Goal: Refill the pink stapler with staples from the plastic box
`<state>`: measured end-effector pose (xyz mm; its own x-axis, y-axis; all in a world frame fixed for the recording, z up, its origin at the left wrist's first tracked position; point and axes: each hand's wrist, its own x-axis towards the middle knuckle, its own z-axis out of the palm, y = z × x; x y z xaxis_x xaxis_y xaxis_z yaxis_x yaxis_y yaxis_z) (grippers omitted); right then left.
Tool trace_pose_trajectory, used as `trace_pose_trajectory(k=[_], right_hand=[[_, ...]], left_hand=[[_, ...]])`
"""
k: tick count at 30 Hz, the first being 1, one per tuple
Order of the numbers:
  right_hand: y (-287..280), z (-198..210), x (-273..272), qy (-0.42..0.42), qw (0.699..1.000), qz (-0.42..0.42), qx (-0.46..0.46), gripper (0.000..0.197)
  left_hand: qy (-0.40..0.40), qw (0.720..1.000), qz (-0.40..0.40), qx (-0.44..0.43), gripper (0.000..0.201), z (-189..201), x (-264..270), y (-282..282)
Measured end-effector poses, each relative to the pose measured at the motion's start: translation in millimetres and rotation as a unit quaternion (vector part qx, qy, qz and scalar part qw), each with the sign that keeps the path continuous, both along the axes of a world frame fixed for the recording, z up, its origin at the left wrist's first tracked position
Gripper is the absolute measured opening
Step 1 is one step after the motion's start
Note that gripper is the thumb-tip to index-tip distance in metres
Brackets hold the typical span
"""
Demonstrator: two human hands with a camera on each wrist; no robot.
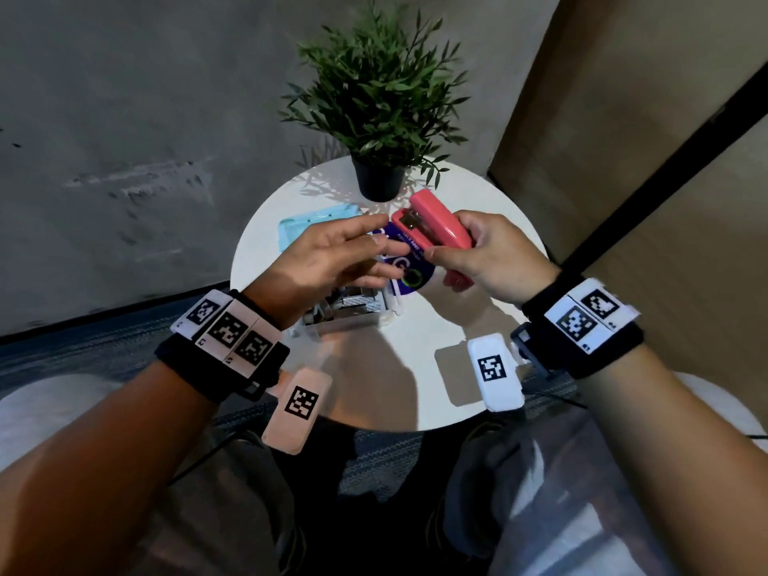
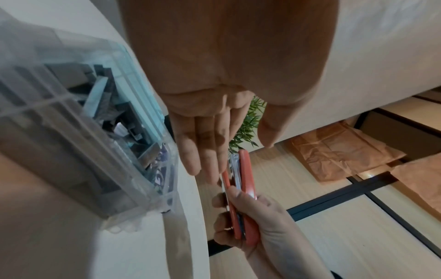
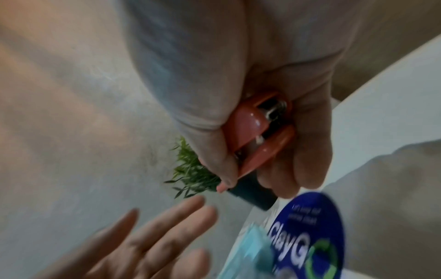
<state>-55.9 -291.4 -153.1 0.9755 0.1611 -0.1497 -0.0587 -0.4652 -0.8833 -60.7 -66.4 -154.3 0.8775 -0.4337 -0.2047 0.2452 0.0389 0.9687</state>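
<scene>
My right hand [image 1: 451,243] grips the pink stapler [image 1: 432,220] above the middle of the round white table [image 1: 478,193], nose pointing away and to the left. Metal shows between its pink halves [image 2: 245,169] [image 3: 257,132]. My left hand [image 1: 382,247] is open, fingers straight [image 2: 203,151], with the fingertips right at the stapler's nose; whether they touch it I cannot tell. I see no staples in it. The clear plastic box [image 1: 353,313] with several staple strips [image 2: 100,105] stands lidless under my left wrist.
A light blue lid [image 1: 316,226] lies at the back left of the table. A round blue sticker [image 1: 409,272] [image 3: 310,230] sits beneath my hands. A potted plant [image 1: 378,118] stands at the far edge. Two tagged blocks [image 1: 494,372] sit near the front edge.
</scene>
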Motion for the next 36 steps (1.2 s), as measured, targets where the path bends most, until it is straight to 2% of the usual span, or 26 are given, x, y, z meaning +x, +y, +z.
trace_pose_trajectory(k=[3, 5, 7, 19, 31, 36], right_hand=[[-23, -3, 10, -0.019, 0.993, -0.048, -0.104, 0.021], [-33, -2, 14, -0.047, 0.974, -0.057, -0.213, 0.020], [-38, -4, 17, -0.052, 0.959, -0.070, -0.268, 0.015], [-35, -40, 32, 0.018, 0.942, -0.167, -0.292, 0.028], [-31, -43, 35, 0.021, 0.941, -0.163, -0.295, 0.033], [-32, -42, 36, 0.026, 0.937, -0.150, -0.314, 0.045]], left_hand=[[-0.017, 0.999, -0.020, 0.031, 0.049, 2, -2, 2], [-0.022, 0.998, -0.046, 0.039, 0.045, 4, -5, 2], [-0.027, 0.996, -0.072, 0.050, 0.038, 5, -7, 1], [-0.071, 0.982, -0.143, 0.104, 0.029, 3, -13, 3], [-0.080, 0.981, -0.146, 0.102, 0.030, 7, -14, 4], [-0.079, 0.982, -0.137, 0.106, 0.035, 7, -14, 6]])
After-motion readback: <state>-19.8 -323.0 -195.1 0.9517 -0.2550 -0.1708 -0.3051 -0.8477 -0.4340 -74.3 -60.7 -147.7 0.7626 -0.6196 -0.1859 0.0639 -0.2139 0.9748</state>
